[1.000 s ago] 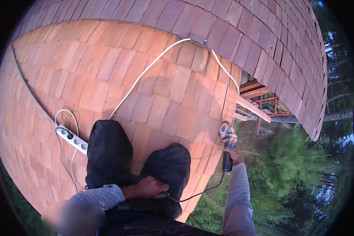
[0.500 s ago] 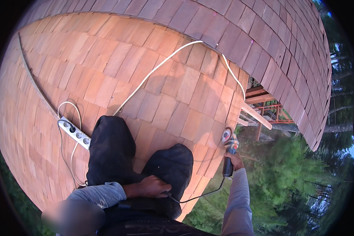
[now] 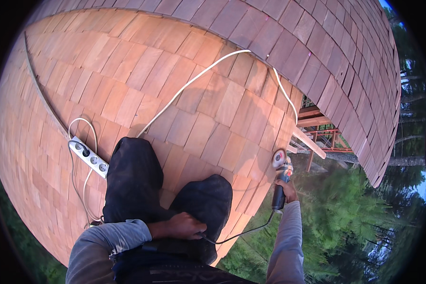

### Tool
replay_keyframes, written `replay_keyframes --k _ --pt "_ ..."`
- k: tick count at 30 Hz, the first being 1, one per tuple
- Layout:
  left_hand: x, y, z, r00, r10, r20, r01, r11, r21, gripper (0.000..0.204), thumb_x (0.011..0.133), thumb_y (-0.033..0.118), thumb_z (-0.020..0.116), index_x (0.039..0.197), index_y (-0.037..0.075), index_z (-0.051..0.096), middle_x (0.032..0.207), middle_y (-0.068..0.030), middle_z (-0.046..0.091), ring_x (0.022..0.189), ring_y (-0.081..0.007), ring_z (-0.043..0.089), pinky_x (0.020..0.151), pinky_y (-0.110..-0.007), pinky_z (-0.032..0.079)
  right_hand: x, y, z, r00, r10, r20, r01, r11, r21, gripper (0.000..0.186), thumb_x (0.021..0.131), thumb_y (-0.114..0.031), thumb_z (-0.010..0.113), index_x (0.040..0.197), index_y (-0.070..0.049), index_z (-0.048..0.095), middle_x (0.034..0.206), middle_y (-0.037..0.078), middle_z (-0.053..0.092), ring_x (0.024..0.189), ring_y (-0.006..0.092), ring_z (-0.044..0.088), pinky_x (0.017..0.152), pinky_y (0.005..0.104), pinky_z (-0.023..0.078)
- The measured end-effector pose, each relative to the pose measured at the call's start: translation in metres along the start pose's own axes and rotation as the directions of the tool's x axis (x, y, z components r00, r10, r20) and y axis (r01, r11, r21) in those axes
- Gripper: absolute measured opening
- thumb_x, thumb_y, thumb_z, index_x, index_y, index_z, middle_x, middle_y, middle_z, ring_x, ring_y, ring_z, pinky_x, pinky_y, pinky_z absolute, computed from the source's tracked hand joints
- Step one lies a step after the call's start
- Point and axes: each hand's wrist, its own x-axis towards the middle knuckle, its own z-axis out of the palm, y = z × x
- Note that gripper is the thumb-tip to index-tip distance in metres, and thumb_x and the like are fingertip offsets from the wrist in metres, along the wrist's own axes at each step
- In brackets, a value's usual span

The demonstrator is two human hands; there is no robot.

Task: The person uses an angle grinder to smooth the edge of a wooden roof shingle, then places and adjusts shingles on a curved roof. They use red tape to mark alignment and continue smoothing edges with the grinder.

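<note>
My right hand is closed on the dark body of an angle grinder, whose blurred, round disc sits at the right edge of the light wooden shingle roof; whether it touches the wood I cannot tell. The grinder's black cord loops down from its end to my left hand, which is closed around it beside my dark-trousered legs on the shingles.
A white power strip with a plug and loops of cable lies left of me. A pale cable runs up under darker upper shingles. Past the roof's right edge are protruding boards, red scaffolding and trees.
The grinder in my right hand has shifted slightly right and its disc has changed angle. The view of the roof has turned slightly. My left hand stays on the cord.
</note>
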Motion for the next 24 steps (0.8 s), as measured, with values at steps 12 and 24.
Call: replay_keyframes --k 12,24 --pt "0.000 -0.001 0.001 1.000 -0.007 0.006 0.007 1.000 -0.003 0.029 0.082 0.033 0.076 0.088 0.011 0.058 0.077 -0.0073 0.068 0.075 -0.0318 0.071 0.064 -0.046 0.056 0.008 0.004 0.003 0.998 0.030 -0.056 -0.033 0.998 -0.048 0.032 0.077 -0.025 0.080 0.099 -0.004 0.069 0.079 0.008 0.069 0.061 0.0193 0.067 0.054 0.0339 0.054" --pt "0.001 -0.004 0.000 0.997 -0.013 0.075 0.015 1.000 -0.024 0.030 0.087 0.037 0.072 0.094 0.012 0.058 0.083 -0.0076 0.070 0.077 -0.0319 0.072 0.066 -0.047 0.057 0.004 -0.010 0.001 1.000 -0.024 0.016 0.024 1.000 0.011 0.035 0.079 -0.023 0.077 0.104 -0.002 0.065 0.078 0.010 0.068 0.061 0.0218 0.067 0.055 0.0353 0.056"
